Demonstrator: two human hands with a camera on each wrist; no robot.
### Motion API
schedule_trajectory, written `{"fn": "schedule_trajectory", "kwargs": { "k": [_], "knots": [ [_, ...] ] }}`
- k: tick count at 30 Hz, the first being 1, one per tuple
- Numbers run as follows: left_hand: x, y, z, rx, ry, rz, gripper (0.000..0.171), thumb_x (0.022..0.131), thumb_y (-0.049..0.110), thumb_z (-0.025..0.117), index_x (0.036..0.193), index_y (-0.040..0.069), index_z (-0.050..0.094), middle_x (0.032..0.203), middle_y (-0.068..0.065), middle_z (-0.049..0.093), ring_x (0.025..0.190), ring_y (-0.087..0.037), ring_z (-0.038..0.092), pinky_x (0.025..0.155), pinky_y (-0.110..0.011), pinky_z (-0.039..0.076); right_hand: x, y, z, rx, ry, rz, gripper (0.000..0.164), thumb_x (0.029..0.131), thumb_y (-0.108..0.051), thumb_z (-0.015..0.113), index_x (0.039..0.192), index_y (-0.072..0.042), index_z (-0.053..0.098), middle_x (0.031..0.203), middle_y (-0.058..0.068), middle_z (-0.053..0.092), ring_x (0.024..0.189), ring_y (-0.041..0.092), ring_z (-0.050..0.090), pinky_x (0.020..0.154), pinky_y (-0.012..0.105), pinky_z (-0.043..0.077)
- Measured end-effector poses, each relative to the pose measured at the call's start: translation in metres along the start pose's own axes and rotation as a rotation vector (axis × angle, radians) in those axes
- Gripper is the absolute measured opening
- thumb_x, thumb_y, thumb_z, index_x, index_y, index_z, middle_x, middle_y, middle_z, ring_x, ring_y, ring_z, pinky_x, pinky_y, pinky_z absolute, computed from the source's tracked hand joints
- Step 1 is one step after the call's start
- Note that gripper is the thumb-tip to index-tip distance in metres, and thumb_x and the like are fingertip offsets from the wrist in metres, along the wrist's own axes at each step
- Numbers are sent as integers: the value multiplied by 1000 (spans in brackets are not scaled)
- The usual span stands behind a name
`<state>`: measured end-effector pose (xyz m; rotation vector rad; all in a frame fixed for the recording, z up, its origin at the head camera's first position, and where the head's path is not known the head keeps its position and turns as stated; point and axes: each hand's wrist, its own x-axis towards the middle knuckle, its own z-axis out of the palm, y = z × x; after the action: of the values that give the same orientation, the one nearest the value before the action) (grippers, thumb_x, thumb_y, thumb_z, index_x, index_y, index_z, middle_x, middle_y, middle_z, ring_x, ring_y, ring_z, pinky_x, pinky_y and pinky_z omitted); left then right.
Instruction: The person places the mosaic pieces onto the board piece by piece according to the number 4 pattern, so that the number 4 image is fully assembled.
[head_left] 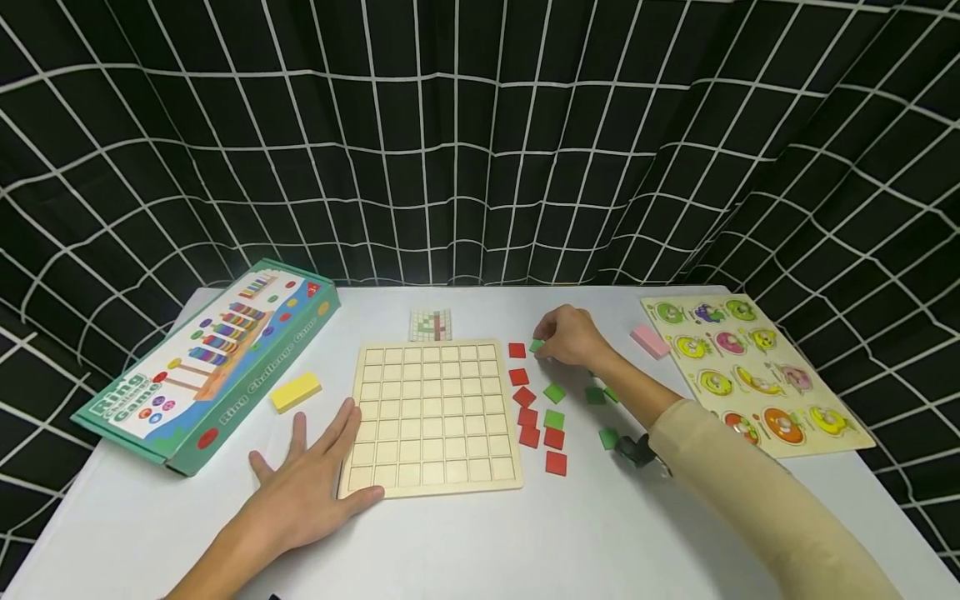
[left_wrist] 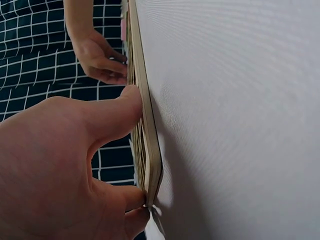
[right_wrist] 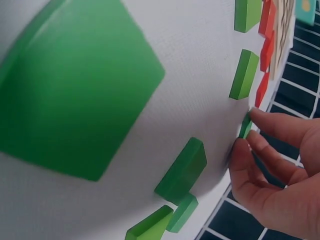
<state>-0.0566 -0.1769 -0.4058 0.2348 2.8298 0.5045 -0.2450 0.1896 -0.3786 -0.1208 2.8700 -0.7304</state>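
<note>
My left hand lies with straight, spread fingers at the lower left corner of a wooden grid board. Its thumb rests on the front edge, and other fingers touch the left edge. The left wrist view shows the thumb against the board's rim. Beyond the board's right side, my right hand pinches a green square tile between thumb and fingers, low over the white table. Several red tiles and other green tiles lie loose between the board and the right forearm.
A small patterned grid card lies behind the board. To the left are a yellow block and a Ring Challenge Game box. On the right lie a pink block and a fruit puzzle board. A black grid curtain hangs behind.
</note>
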Motion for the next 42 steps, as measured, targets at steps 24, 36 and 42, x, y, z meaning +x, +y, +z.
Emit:
{"fn": "schedule_trajectory", "kwargs": {
  "k": [24, 36, 42],
  "knots": [
    [8, 3, -6, 19, 19, 35, 109, 88, 65, 71, 167, 9, 21, 176, -8, 14, 157, -54, 12, 101, -94, 6, 6, 0, -3, 56, 10, 17, 20, 82, -5, 83, 102, -3, 82, 91, 11, 75, 89, 25, 60, 69, 28, 52],
    [3, 1, -3, 25, 13, 29, 110, 88, 69, 68, 167, 9, 21, 176, -8, 15, 157, -55, 13, 101, -94, 7, 2, -8, -10, 109, 33, -42, 26, 80, -7, 87, 106, -6, 83, 99, 10, 79, 92, 24, 65, 73, 28, 53],
    [3, 1, -3, 29, 15, 33, 110, 88, 69, 68, 167, 9, 20, 176, -8, 15, 157, -54, 12, 103, -93, 9, -1, -18, -12, 135, 28, -54, 26, 79, -8, 86, 105, -8, 83, 99, 8, 80, 91, 22, 68, 73, 29, 54]
  ]
}}
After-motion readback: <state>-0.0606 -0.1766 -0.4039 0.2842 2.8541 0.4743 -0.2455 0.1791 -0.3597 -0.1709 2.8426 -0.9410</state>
